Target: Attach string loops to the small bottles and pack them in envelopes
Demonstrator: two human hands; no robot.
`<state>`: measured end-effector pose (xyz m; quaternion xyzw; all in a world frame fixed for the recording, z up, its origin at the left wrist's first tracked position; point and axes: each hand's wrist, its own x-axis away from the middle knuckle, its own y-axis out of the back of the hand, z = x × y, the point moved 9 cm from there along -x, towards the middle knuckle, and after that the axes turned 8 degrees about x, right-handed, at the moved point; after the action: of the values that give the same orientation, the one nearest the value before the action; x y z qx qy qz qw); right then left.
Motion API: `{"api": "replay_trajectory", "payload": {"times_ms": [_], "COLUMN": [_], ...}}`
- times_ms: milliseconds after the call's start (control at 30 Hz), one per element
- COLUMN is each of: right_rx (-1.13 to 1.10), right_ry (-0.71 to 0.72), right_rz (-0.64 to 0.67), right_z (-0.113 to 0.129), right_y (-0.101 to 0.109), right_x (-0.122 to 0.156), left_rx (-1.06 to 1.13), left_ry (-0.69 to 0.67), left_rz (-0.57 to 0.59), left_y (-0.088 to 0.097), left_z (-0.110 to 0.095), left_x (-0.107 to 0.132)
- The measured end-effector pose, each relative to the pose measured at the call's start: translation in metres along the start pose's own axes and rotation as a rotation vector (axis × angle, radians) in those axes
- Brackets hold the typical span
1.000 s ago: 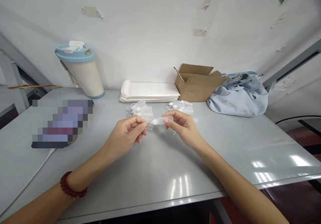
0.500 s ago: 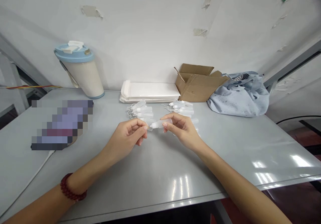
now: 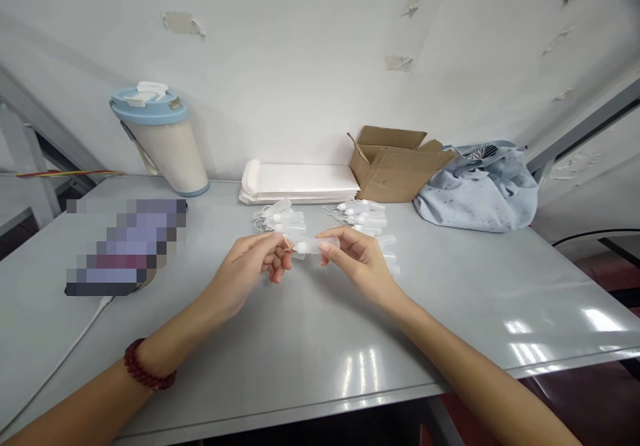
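My right hand [image 3: 360, 256] pinches a small translucent squeeze bottle [image 3: 313, 245] between thumb and fingers, its pointed white nozzle turned left. At that nozzle my left hand [image 3: 257, 259] has its thumb and index finger together on a thin white strand [image 3: 287, 241], while the other fingers curl below. What the strand ends in is hidden by the fingertips. Behind my left hand lies a group of similar bottles [image 3: 289, 218] with thin loops at their tips. Another group of bottles [image 3: 370, 221] lies behind and beside my right hand, partly covered by it.
White flat packets [image 3: 300, 178] are stacked against the wall, beside an open cardboard box [image 3: 400, 173] and a pale blue cloth bundle [image 3: 480, 193]. On the left stand a tumbler [image 3: 167, 146] and a pixelated device [image 3: 130, 246] with a white cable [image 3: 60, 359].
My left hand has shifted slightly left and its fingers have turned at the nozzle, so the thin white strand now shows. My right hand keeps the bottle, moved slightly left.
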<state>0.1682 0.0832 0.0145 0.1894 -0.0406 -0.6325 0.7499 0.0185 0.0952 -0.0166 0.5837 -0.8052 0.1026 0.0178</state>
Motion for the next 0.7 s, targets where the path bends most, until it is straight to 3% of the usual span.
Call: {"api": "replay_trajectory", "payload": {"times_ms": [267, 533, 700], "right_rx": [-0.022, 0.063, 0.253], "right_ry": [-0.056, -0.036, 0.010], "right_rz": [-0.042, 0.041, 0.126], "right_z": [-0.008, -0.005, 0.000], "right_y": [0.004, -0.004, -0.010], "right_x": [-0.001, 0.000, 0.001], "left_rx": [-0.126, -0.221, -0.339], "left_ry": [-0.004, 0.014, 0.078], "left_rz": [-0.008, 0.056, 0.126], "left_y": [-0.001, -0.006, 0.002], "left_z": [-0.005, -0.001, -0.008], "left_x": [0.001, 0.002, -0.002]}}
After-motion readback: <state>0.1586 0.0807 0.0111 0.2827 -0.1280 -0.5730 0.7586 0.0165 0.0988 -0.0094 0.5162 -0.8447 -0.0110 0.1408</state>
